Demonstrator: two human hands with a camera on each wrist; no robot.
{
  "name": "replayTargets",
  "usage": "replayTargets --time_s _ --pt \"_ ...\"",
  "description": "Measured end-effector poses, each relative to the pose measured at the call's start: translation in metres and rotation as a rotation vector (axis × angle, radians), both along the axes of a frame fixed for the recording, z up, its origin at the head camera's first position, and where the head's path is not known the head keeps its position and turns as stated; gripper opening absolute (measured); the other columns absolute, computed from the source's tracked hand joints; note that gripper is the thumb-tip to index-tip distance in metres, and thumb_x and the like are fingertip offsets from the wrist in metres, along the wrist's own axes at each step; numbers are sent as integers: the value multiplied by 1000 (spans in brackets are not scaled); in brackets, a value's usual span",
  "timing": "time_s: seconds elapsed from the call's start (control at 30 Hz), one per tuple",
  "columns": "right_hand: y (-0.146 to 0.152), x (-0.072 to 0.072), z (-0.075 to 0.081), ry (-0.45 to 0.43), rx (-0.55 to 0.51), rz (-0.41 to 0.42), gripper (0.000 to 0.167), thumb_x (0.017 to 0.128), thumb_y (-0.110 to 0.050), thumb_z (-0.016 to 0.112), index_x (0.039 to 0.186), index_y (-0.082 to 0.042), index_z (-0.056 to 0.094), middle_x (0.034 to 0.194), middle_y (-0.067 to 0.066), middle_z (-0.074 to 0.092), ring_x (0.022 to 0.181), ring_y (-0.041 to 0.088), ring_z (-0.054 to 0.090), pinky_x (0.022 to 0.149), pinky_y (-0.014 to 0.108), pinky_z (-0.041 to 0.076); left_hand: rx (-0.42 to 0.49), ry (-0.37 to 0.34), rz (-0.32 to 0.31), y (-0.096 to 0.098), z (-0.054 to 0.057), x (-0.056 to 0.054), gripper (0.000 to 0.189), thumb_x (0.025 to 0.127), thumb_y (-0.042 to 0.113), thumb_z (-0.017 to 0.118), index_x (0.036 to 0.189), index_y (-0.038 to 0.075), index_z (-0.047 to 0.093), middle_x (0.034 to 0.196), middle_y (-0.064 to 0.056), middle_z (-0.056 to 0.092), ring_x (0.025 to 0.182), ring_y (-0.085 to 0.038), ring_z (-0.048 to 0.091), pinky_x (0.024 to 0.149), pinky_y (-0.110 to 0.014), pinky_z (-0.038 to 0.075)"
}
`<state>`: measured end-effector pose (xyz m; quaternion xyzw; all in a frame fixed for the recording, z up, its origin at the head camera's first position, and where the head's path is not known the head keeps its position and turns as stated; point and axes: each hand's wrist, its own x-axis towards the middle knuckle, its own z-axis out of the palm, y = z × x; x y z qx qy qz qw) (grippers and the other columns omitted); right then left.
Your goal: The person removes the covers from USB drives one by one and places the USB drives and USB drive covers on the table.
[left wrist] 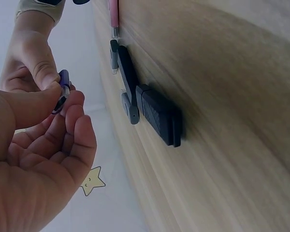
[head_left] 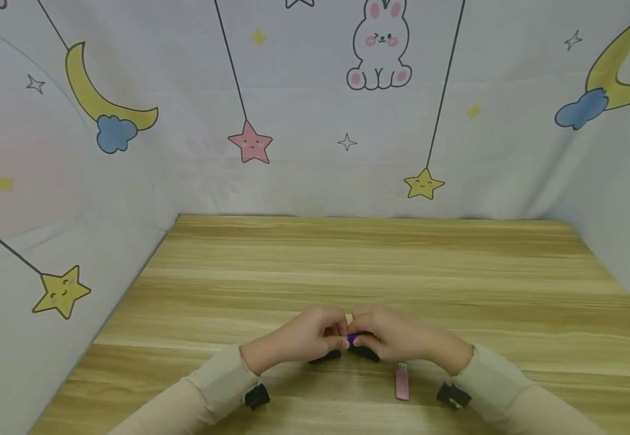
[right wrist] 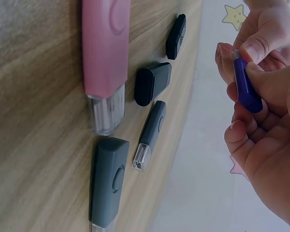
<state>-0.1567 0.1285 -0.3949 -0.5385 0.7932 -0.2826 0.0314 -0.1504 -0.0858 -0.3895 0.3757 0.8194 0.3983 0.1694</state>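
Right hand point(head_left: 389, 332) pinches purple stick point(right wrist: 246, 88) sideways, tip point(right wrist: 236, 54) toward left hand point(head_left: 317, 332).

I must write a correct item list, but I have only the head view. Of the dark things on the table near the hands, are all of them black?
Observer: No. The right wrist view shows two dark grey, oblong, plastic-looking sticks.

Operator: Thank you. Does any black one have a pattern?

Observer: Yes. In the left wrist view, the wide black, rectangular, plastic-looking block has a textured face.

Operator: And what is the form of the purple thing being held?

Observer: In the right wrist view it is a slim purple, plastic-looking stick with a narrower, pale, shiny tip.
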Motion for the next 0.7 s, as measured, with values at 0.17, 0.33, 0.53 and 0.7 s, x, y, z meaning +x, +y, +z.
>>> replayTargets --time_s 0.17,0.33,0.53,0.7 --pt "0 1 1 -12 2 -4 13 91 1 63 100 -4 70 83 -2 58 72 -2 45 67 14 46 -9 -12 5 0 0 0 9 90 3 66 83 6 61 75 -11 66 57 1 46 52 -16 40" --pt "1 0 2 5 7 -9 15 90 2 62 102 -2 71 82 -2 57 71 -1 43 66 14 46 -17 -17 5 0 0 -2 9 90 4 66 83 6 61 75 -12 67 56 0 45 52 -16 39" --pt "1 -5 3 37 2 -16 13 90 2 62 100 -1 70 80 -2 53 70 -1 40 63 15 44 -23 -5 14 -1 4 -5 7 91 3 64 85 5 61 79 -14 68 59 -1 48 54 -17 40" --pt "2 -12 12 81 -10 -36 11 88 4 63 97 1 69 74 -3 46 68 1 35 58 16 37 -17 14 40 -7 10 -11 7 92 2 62 86 3 59 80 -15 66 62 -3 49 56 -19 42"
